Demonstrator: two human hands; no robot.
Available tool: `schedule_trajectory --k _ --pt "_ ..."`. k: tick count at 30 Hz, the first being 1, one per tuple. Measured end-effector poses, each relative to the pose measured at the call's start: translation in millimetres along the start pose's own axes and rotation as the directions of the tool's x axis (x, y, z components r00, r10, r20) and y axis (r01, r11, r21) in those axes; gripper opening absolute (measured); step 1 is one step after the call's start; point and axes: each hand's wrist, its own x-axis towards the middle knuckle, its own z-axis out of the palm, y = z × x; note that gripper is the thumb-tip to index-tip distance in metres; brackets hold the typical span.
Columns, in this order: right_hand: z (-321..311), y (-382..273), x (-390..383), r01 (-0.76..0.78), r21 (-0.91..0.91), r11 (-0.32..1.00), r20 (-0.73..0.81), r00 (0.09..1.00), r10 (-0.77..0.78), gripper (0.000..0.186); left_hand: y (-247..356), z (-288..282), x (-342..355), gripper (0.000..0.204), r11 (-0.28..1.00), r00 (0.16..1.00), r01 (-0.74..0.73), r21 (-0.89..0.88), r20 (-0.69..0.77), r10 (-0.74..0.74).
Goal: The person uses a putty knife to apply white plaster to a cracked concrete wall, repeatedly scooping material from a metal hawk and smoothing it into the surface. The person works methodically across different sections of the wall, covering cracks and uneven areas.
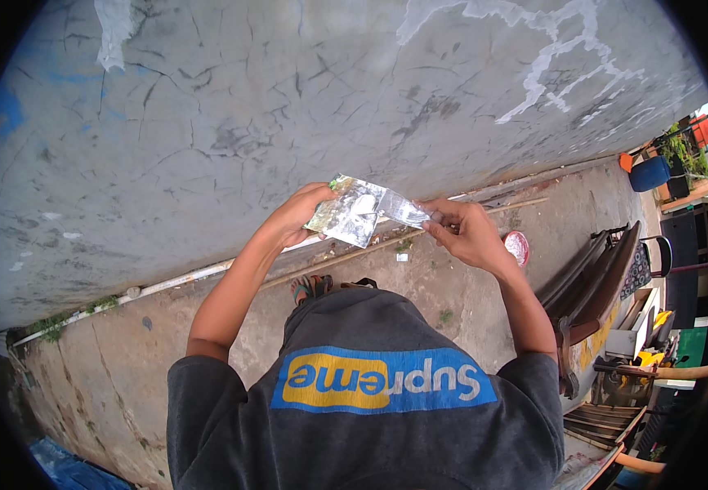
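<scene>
A shiny silver foil wrapper (352, 217) is stretched between my two hands, in front of the grey wall. It is roughly square, and hints of green show along its left edge. My left hand (299, 212) grips that left edge, its fingers partly hidden behind the foil. A narrower silver strip (404, 210) extends from the wrapper's right side. Between thumb and fingers, my right hand (468, 233) pinches the far end of this strip. Whether strip and wrapper are one piece, I cannot tell.
A cracked grey wall (231, 106) rises ahead, with a thin pole (346, 255) along its foot. On the concrete floor (133, 367) lies a red-and-white round object (516, 247). A long brown bench (587, 282) stands at right, a blue barrel (649, 174) beyond it. A blue tarp (72, 465) is at lower left.
</scene>
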Motion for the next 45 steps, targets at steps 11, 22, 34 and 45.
schedule_trajectory --k 11,22,34,45 --pt "-0.3 -11.9 -11.9 -0.028 0.31 0.95 0.057 0.998 0.011 0.035 -28.0 -3.7 18.8 0.027 0.997 0.997 0.072 -0.028 -0.011 -0.073" --pt "0.7 -13.8 7.1 0.469 -0.465 0.751 0.029 0.856 -0.516 0.051 -17.4 -4.5 21.3 0.034 0.991 0.992 0.121 0.053 0.021 -0.122" --pt "12.8 -12.4 12.5 0.498 -0.599 0.627 0.107 0.826 -0.554 0.053 -16.2 -5.0 23.9 0.035 0.989 0.991 0.131 0.073 0.01 -0.132" --pt "20.3 -4.7 7.5 0.444 -0.575 0.688 0.146 0.882 -0.447 0.048 -21.4 -10.3 31.4 0.025 0.989 0.989 0.145 -0.023 0.005 -0.145"
